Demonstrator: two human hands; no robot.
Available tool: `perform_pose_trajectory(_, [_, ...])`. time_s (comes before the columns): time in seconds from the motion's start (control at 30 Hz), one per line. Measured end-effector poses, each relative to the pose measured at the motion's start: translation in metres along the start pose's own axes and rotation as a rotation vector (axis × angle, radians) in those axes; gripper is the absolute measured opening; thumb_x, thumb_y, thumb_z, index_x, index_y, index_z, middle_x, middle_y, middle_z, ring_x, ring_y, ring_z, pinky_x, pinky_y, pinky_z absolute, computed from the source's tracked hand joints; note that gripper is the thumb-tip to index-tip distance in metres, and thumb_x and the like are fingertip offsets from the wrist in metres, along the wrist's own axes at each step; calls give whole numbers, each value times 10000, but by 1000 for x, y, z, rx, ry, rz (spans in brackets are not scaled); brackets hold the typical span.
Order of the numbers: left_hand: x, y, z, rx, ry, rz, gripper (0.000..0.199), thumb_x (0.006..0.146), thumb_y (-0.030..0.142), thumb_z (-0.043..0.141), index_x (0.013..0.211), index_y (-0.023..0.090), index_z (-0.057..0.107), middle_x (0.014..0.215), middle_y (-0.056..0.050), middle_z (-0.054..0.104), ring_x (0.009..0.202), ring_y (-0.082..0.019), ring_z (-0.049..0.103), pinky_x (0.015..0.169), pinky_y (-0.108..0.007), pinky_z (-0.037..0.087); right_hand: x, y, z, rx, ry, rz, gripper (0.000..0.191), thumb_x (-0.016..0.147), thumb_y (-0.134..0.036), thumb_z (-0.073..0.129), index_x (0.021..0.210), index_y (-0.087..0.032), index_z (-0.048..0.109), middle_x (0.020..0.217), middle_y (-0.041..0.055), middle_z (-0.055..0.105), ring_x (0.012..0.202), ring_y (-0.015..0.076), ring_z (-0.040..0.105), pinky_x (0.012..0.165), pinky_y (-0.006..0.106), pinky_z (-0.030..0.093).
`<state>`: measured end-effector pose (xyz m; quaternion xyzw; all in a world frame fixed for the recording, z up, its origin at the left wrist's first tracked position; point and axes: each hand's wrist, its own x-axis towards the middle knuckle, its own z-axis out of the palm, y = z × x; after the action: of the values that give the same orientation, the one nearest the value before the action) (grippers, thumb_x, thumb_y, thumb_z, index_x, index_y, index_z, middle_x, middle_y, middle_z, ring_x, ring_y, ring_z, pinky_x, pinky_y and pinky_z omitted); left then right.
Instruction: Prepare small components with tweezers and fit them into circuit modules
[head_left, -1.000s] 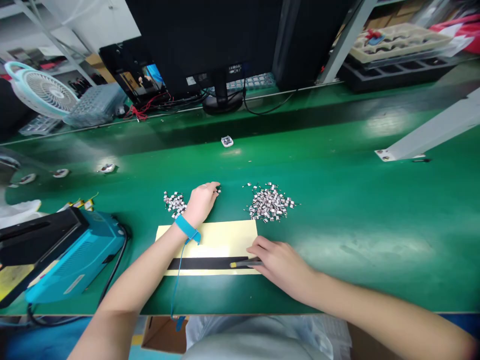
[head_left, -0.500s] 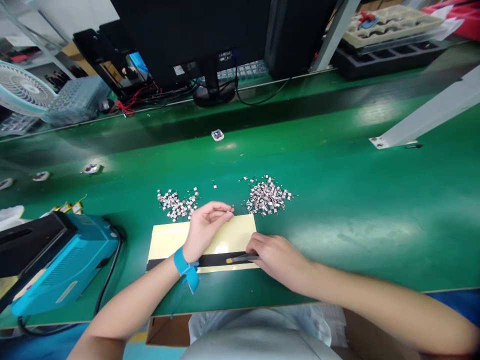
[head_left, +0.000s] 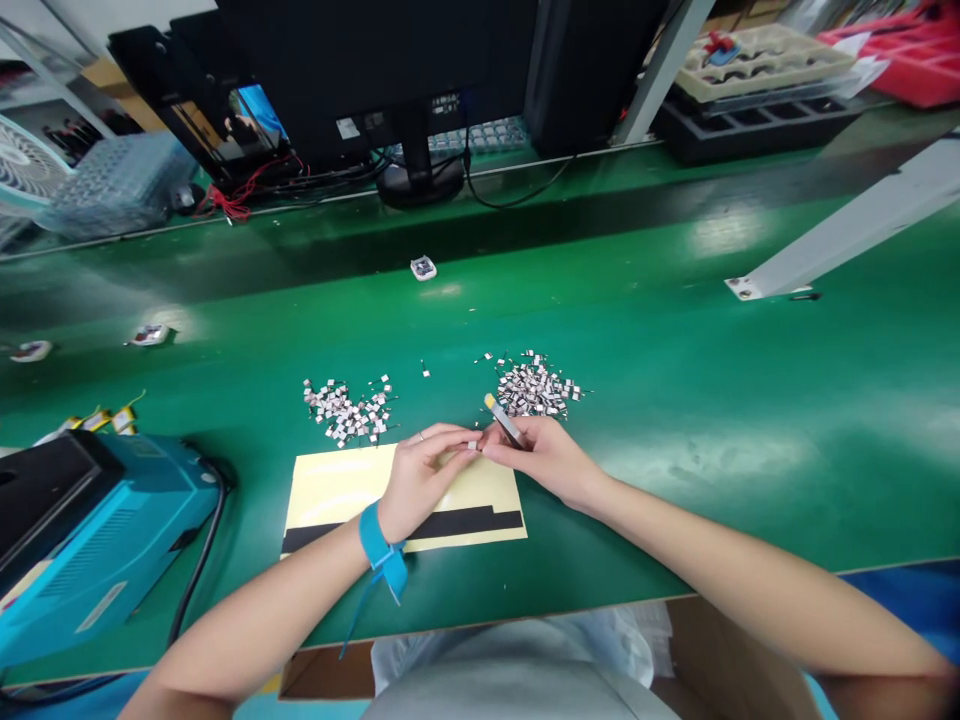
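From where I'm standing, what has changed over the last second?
The right hand lifted the yellow-tipped tweezers off the black strip and rose to meet the left hand, which moved rightward above the yellow sheet. The two piles of small parts stayed put.

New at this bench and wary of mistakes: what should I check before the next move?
1. Blue wrist strap worn: ok.
2. Thin blue strap cord grounded: cannot tell, its far end is out of view.
3. Slim metal tweezers with a yellow end in the right hand: ok, held.
4. Tiny white part between the right hand and left hand: cannot tell if gripped.
5. Heaps of tiny silver wired parts kept together: not ok, one stray part lies between them.
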<state>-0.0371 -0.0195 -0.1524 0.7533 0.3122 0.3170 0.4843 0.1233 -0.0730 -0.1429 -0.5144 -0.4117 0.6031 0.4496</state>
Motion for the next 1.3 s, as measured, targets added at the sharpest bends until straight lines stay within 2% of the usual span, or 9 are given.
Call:
perform_pose_trajectory(0.2, [-7, 4, 0, 172, 10, 150, 347, 782, 185, 551, 1120, 190, 474, 903, -40, 657, 786, -115, 637, 755, -227, 538, -3, 4, 2, -42, -9, 11, 313, 674, -425, 624, 723, -120, 576, 592, -31, 433, 566, 83, 376, 545, 209, 284])
perform_pose_trajectory(0.57, [-10, 3, -1, 339, 10, 291, 349, 788, 181, 549, 1121, 199, 446, 857, -27, 681, 795, -137, 647, 753, -241, 523, -3, -1, 2, -113, -33, 25, 306, 657, -401, 634, 670, -108, 548, 567, -45, 411, 516, 61, 318, 497, 203, 225])
perform_pose_trajectory(0.73, [-10, 2, 0, 303, 14, 291, 299, 776, 188, 569, 1059, 190, 470, 850, -30, 680, 770, -130, 650, 731, -223, 525, 0, -6, -2, 18, -47, 93, 279, 607, -362, 683, 632, -99, 593, 633, -2, 556, 608, 95, 483, 612, 229, 351])
perform_pose_trajectory(0.9, [-11, 3, 3, 301, 37, 276, 246, 756, 198, 594, 983, 184, 500, 821, -30, 677, 732, -131, 653, 698, -216, 526, -1, -7, -3, 19, -50, 123, 272, 584, -352, 699, 649, -106, 601, 564, -23, 527, 554, 85, 460, 570, 224, 342])
perform_pose_trajectory(1.07, [-5, 13, -2, 425, -68, 357, 210, 772, 222, 571, 973, 180, 526, 863, -52, 662, 801, -146, 631, 720, -240, 515, -2, -5, -10, -199, 75, -4, 257, 613, -353, 662, 626, -122, 551, 512, -43, 434, 476, 67, 338, 459, 199, 246])
perform_pose_trajectory(1.13, [7, 17, -11, 522, -112, 316, 227, 799, 207, 527, 1024, 181, 516, 927, -63, 651, 855, -158, 616, 754, -271, 507, -3, -9, -21, -379, 186, -118, 221, 663, -342, 619, 654, -130, 557, 542, -33, 447, 462, 65, 305, 447, 201, 237])
perform_pose_trajectory(1.2, [25, 17, -21, 644, -92, 234, 268, 822, 143, 461, 1088, 175, 487, 972, -67, 640, 894, -166, 604, 789, -303, 495, -6, -16, -32, -614, 267, -242, 165, 705, -300, 589, 684, -137, 573, 601, -16, 486, 463, 66, 311, 460, 205, 253])
perform_pose_trajectory(1.23, [35, 15, -27, 708, -67, 190, 294, 823, 113, 439, 1109, 167, 477, 987, -72, 636, 902, -173, 602, 798, -318, 491, -9, -20, -35, -732, 253, -281, 137, 718, -273, 583, 686, -140, 581, 624, -10, 502, 471, 69, 332, 472, 205, 265])
perform_pose_trajectory(1.3, [54, 7, -35, 854, -46, 127, 309, 813, 97, 440, 1116, 141, 486, 1017, -98, 621, 916, -199, 594, 806, -348, 483, -16, -23, -33, -929, 118, -293, 95, 734, -225, 584, 683, -145, 599, 641, -3, 527, 515, 83, 413, 507, 204, 293])
